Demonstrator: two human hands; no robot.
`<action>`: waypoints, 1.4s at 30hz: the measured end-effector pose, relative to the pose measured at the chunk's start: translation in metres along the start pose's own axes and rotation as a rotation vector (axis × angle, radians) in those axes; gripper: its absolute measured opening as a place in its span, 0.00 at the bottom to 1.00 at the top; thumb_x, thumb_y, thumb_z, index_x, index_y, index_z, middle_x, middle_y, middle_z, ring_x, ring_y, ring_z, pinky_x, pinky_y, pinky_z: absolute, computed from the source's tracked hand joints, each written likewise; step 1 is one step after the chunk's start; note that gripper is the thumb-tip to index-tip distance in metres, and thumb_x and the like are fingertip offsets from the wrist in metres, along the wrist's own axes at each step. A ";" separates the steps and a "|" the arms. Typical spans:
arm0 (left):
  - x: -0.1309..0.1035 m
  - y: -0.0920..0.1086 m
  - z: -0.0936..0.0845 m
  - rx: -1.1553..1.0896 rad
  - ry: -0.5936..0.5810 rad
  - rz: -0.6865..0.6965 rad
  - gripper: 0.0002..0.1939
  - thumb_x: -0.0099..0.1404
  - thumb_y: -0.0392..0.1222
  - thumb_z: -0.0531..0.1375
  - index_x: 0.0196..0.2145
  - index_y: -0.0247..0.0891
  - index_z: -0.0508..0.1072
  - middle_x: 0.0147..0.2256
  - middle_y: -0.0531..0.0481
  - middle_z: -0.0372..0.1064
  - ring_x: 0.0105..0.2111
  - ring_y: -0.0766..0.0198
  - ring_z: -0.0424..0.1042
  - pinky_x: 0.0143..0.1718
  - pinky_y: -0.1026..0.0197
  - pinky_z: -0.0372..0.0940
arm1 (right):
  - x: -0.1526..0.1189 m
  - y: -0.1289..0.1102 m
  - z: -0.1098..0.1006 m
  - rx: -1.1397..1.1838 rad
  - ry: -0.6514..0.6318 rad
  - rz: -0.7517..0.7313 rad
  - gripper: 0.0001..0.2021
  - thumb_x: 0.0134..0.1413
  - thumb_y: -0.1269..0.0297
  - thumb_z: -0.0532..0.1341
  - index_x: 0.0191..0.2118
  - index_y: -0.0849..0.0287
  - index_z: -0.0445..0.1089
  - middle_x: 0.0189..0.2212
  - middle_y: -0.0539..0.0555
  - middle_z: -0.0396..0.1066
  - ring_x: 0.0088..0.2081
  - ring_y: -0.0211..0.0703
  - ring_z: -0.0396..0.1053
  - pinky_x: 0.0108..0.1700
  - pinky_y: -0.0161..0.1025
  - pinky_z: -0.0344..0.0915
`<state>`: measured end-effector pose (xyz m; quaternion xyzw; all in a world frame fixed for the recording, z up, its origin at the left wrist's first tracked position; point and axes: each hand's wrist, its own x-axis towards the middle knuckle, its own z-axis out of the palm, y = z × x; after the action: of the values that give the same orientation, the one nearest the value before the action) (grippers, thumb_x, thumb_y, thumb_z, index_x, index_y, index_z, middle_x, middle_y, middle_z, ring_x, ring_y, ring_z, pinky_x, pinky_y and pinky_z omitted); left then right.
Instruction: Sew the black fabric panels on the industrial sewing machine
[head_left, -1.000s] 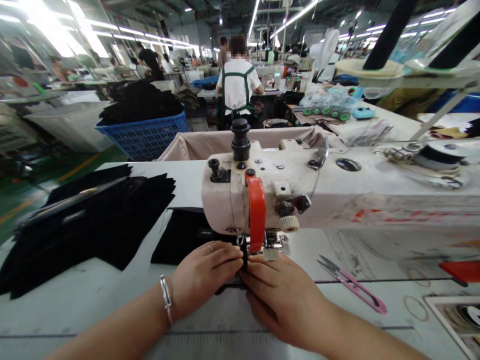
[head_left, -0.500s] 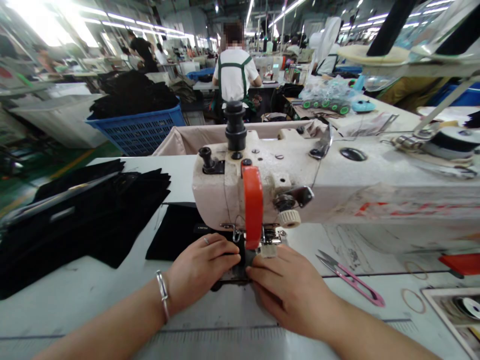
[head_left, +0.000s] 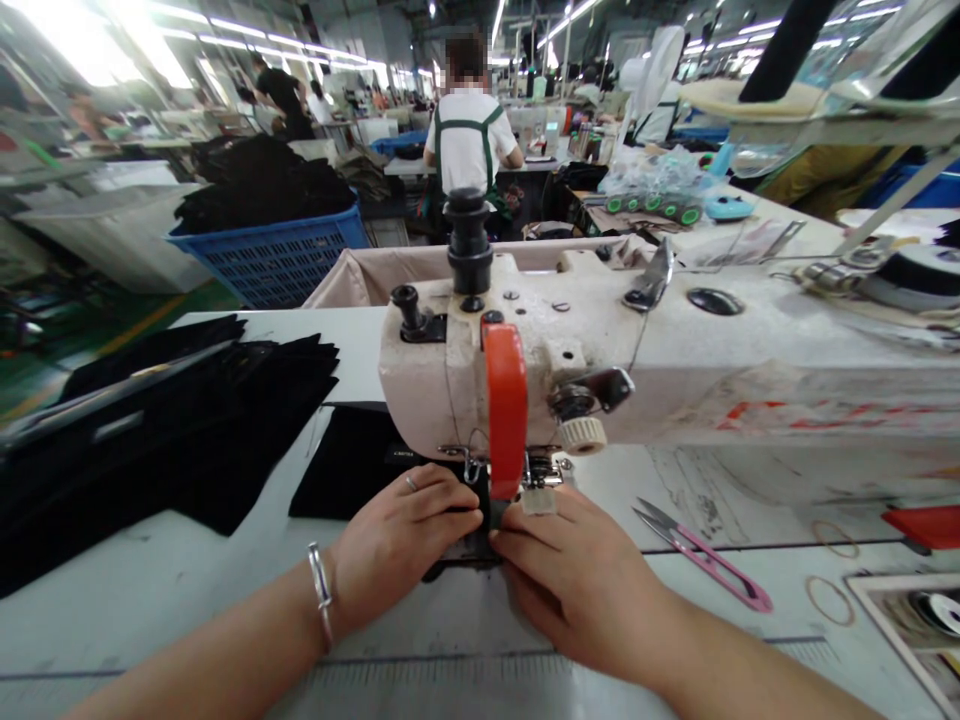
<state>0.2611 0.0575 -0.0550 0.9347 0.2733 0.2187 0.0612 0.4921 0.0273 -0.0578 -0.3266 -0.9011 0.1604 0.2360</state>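
A piece of black cloth (head_left: 341,465) with a small woven label lies under the head of a white sewing machine (head_left: 690,345). My left hand (head_left: 412,525) is on the cloth left of the needle area, fingers pressed together and holding it down. Close to the presser foot, my right hand (head_left: 577,570) pinches the cloth's near edge, its fingertips partly hidden behind the machine's small clear guard. Between and above the hands stands an orange guard (head_left: 506,410). The needle itself is hidden.
Pink-handled thread snips (head_left: 705,560) lie right of my right hand. A stack of black pieces (head_left: 150,420) covers the table's left side. Beyond are a blue basket (head_left: 277,255) of black cloth and a seated person (head_left: 466,140). A bobbin tray (head_left: 885,610) is at lower right.
The view has shifted very slightly. Both hands stay at the same spots on the cloth, and nothing has been let go.
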 end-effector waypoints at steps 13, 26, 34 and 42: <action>-0.004 -0.022 0.005 0.034 -0.035 0.111 0.12 0.73 0.34 0.49 0.45 0.36 0.72 0.45 0.49 0.75 0.49 0.68 0.71 0.55 0.63 0.65 | 0.002 -0.001 0.006 -0.021 0.067 0.050 0.18 0.55 0.75 0.55 0.53 0.63 0.66 0.49 0.61 0.69 0.52 0.55 0.63 0.52 0.57 0.64; 0.007 -0.045 0.015 0.128 -0.020 -0.024 0.10 0.71 0.34 0.53 0.43 0.40 0.73 0.42 0.50 0.76 0.44 0.62 0.74 0.49 0.58 0.67 | 0.005 0.001 0.010 -0.056 0.059 0.094 0.18 0.55 0.73 0.56 0.52 0.62 0.67 0.50 0.61 0.66 0.51 0.57 0.62 0.51 0.57 0.64; 0.014 -0.038 0.008 0.161 -0.028 -0.071 0.12 0.69 0.32 0.52 0.41 0.40 0.75 0.40 0.50 0.76 0.41 0.60 0.74 0.48 0.57 0.68 | 0.007 0.001 0.011 -0.060 0.072 0.102 0.18 0.55 0.72 0.57 0.52 0.62 0.68 0.46 0.61 0.68 0.49 0.56 0.63 0.50 0.57 0.64; 0.027 0.002 -0.027 0.034 -0.222 -0.182 0.09 0.65 0.32 0.57 0.38 0.40 0.77 0.39 0.51 0.77 0.39 0.60 0.75 0.43 0.59 0.70 | 0.004 0.004 0.010 -0.047 0.065 0.078 0.22 0.56 0.75 0.54 0.57 0.61 0.64 0.44 0.61 0.69 0.48 0.55 0.63 0.49 0.56 0.64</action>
<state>0.2702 0.0703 -0.0201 0.9254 0.3521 0.1028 0.0950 0.4868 0.0318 -0.0665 -0.3720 -0.8831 0.1375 0.2508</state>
